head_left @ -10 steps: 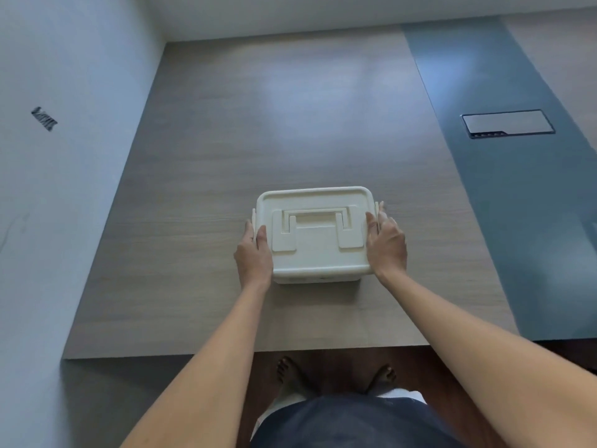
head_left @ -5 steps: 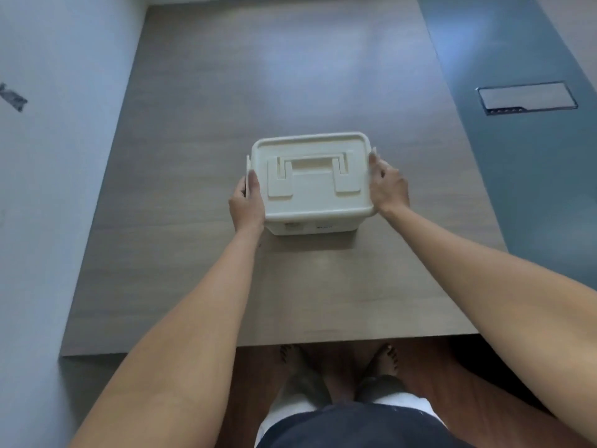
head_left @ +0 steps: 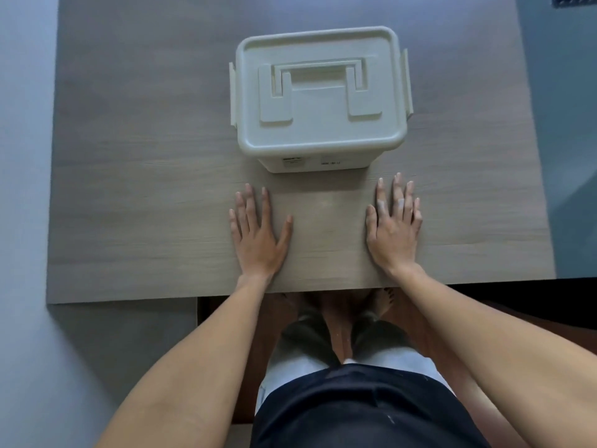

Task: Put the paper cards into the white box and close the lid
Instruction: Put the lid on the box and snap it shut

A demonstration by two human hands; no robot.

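Note:
The white box [head_left: 319, 124] stands on the wooden table with its lid [head_left: 318, 88] on and the carry handle folded flat on top. A side latch shows on each side of the box. No paper cards are visible; the inside of the box is hidden. My left hand [head_left: 258, 234] lies flat, palm down, on the table in front of the box's left corner, fingers spread. My right hand [head_left: 392, 229] lies flat the same way in front of the right corner. Neither hand touches the box.
The wooden table [head_left: 145, 189] has its near edge just behind my wrists. A pale wall [head_left: 22, 156] borders the table on the left. A grey-blue strip [head_left: 571, 156] runs along the right side. My feet and legs show below the table edge.
Both hands let go of the sides of the box and came back toward me to rest flat on the table. The camera tilted down and the box sits farther from me.

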